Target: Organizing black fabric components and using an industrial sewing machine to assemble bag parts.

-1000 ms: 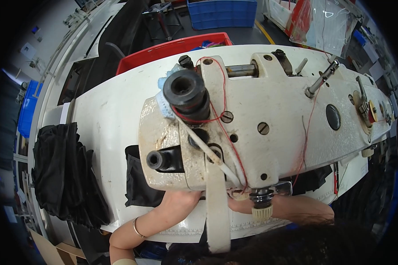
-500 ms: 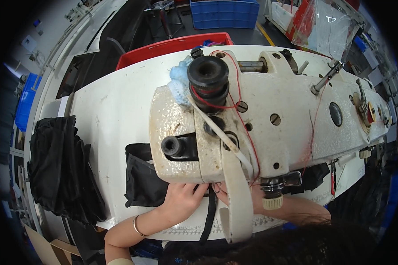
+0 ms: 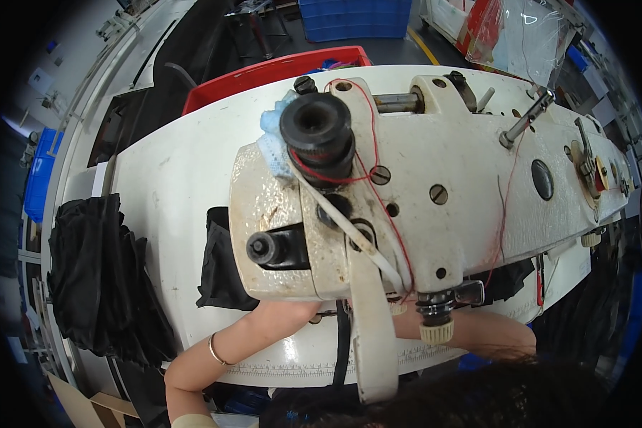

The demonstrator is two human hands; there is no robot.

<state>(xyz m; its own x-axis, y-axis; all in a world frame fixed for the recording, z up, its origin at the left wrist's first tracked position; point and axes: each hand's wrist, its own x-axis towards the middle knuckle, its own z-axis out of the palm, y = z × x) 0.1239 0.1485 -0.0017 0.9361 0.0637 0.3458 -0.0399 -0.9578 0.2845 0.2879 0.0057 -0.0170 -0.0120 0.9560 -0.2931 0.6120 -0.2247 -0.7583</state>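
A white sewing machine point(image 3: 435, 171) covers the middle of the view, threaded with red thread. My left hand point(image 3: 292, 311) reaches under its head, and its fingers are hidden there. From the other side my right hand point(image 3: 404, 324) comes in behind the white curved guard point(image 3: 374, 335); its fingers cannot be seen either. Beside the machine head, past my left hand, a piece of black fabric point(image 3: 223, 278) lies partly under it. A narrow black strap point(image 3: 342, 346) runs from below the head toward me, between my two hands.
A thick stack of black fabric pieces point(image 3: 96, 278) lies on the left of the white table point(image 3: 171, 185). More black fabric point(image 3: 503, 280) sits under the machine arm at right. Beyond the far edge stand a red bin point(image 3: 264, 71) and a blue crate point(image 3: 353, 20).
My left hand has slid forward, farther under the machine head, so its fingers have gone out of sight. The black fabric beside the head has moved away from me. The view has shifted slightly.
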